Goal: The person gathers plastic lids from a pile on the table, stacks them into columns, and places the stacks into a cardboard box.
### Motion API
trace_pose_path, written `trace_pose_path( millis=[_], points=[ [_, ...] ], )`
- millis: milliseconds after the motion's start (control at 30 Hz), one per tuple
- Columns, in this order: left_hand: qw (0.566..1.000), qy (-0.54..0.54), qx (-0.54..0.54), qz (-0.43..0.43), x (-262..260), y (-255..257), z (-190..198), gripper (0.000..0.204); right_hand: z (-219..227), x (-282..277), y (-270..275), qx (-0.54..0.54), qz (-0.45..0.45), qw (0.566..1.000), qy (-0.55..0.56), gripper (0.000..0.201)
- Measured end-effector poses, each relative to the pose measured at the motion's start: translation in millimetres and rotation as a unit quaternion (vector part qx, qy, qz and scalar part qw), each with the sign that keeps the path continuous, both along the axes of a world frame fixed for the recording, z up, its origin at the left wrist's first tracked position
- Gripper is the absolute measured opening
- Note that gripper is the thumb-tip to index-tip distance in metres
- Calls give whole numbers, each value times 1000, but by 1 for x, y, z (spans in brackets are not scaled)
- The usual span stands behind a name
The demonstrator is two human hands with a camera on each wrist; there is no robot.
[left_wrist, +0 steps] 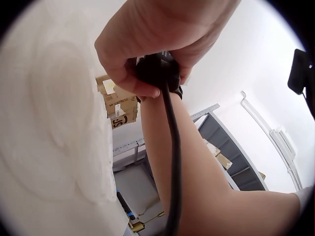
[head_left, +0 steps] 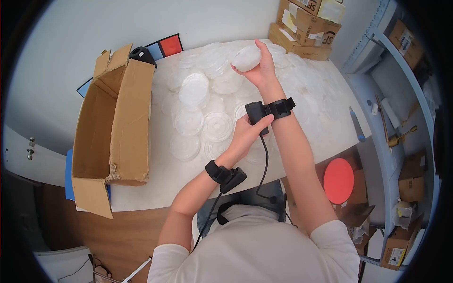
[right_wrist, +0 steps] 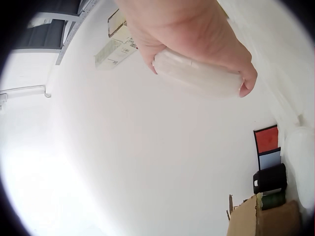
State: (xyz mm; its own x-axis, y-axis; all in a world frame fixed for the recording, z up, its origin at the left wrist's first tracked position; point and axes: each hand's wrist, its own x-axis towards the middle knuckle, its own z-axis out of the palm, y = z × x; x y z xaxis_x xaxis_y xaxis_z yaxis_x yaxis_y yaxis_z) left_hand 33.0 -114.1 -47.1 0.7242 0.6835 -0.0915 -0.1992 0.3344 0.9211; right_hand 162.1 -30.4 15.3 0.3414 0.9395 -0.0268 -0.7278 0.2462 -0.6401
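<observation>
Raised over the far part of the table, my right hand (head_left: 264,70) grips a round translucent plastic lid (head_left: 246,59). In the right wrist view its fingers and thumb curl round the edges of the lid, which looks thick like a stack (right_wrist: 197,73). My left hand (head_left: 245,134) reaches across to the right wrist and holds the black wrist camera (head_left: 256,112) strapped there. Up close in the left wrist view, fingers and thumb pinch that camera from both sides, with its cable hanging down. Many similar clear lids (head_left: 218,126) lie spread and overlapping below both hands.
A long open cardboard box (head_left: 130,122) stands on the table's left side. Taped cartons (head_left: 309,28) are stacked at the back right. A blue-grey knife-like tool (head_left: 357,124) lies near the right edge, beside metal shelving (head_left: 401,61). A red round seat (head_left: 339,181) is below.
</observation>
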Motion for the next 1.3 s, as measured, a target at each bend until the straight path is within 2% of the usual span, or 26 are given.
trace_pose_path(
  millis=[33, 67, 167, 200, 233, 267, 300, 333, 367, 400, 433, 467, 533, 567, 600, 667, 700, 767, 800, 867, 1000, 1067, 1133, 1167, 1233, 1300],
  points=[
    [999, 31, 16, -14, -2, -1, 3, 35, -1, 1, -1, -19, 11, 998, 55, 52],
    [997, 62, 32, -27, -5, -1, 4, 38, -3, 3, -2, -19, 12, 998, 55, 52],
    [997, 12, 39, -58, -18, 10, -3, 52, -16, 11, -5, -8, 14, 1000, 23, 48],
    [997, 11, 41, -57, -24, 18, -5, 52, -27, 16, -4, 6, 24, 999, -40, 48],
    [1000, 13, 11, -14, -30, 28, -7, 56, -33, 17, -4, 19, 34, 994, -102, 49],
    [999, 16, -19, 30, -35, 36, -6, 61, -31, 10, -11, 19, 36, 994, -102, 49],
    [999, 15, -18, 32, -38, 41, -5, 61, -31, 0, -20, 5, 37, 983, -179, 53],
    [996, -6, -38, 80, -39, 44, 0, 62, -31, -10, -28, -10, 37, 966, -255, 57],
    [990, -28, -59, 128, -40, 46, 5, 62, -34, -16, -33, -10, 38, 966, -255, 57],
    [990, -27, -59, 129, -42, 47, 10, 62, -38, -21, -36, 32, 51, 907, -418, 62],
    [989, -73, -75, 100, -43, 48, 15, 60, -41, -27, -40, 72, 63, 819, -566, 66],
    [986, -119, -92, 70, -45, 49, 17, 57, -42, -35, -45, 72, 64, 819, -566, 66],
    [989, -112, -91, 40, -51, 50, 14, 55, -44, -51, -55, 83, 71, 694, -712, 77],
    [990, -106, -88, 8, -53, 50, 14, 52, -44, -55, -59, 75, 54, 652, -752, 81],
    [990, -104, -90, 8, -55, 48, 15, 52, -41, -53, -60, 74, 55, 654, -751, 81],
    [983, -111, -144, 27, -60, 44, 23, 51, -37, -49, -62, 79, 154, 750, -638, 76],
    [983, -110, -146, 28, -63, 46, 22, 51, -36, -49, -62, 79, 155, 751, -637, 76],
    [947, -227, -220, -51, -68, 53, 15, 50, -33, -48, -62, 117, 215, 835, -493, 69],
    [947, -227, -220, -52, -67, 54, 11, 50, -39, -50, -61, 116, 215, 835, -494, 69],
    [976, -146, -161, -11, -64, 56, 4, 52, -51, -59, -58, 140, 105, 741, -648, 67],
    [984, -122, -130, -1, -72, 56, 2, 54, -44, -44, -63, 113, 118, 759, -630, 66],
    [979, -156, -129, 29, -78, 54, 8, 56, -25, -18, -78, 52, 60, 633, -770, 72],
    [975, -165, -141, 35, -80, 58, 3, 56, -17, 11, -97, -29, 25, 593, -805, 82],
    [971, -175, -156, 42, -81, 59, 0, 56, -13, 19, -107, -32, 27, 590, -806, 82],
    [969, -182, -160, 42, -81, 59, -1, 55, -10, 28, -125, -245, 16, 427, -870, 86],
    [969, -186, -159, 42, -80, 58, 0, 55, -17, 33, -127, -277, 19, 430, -859, 87]
  ],
)
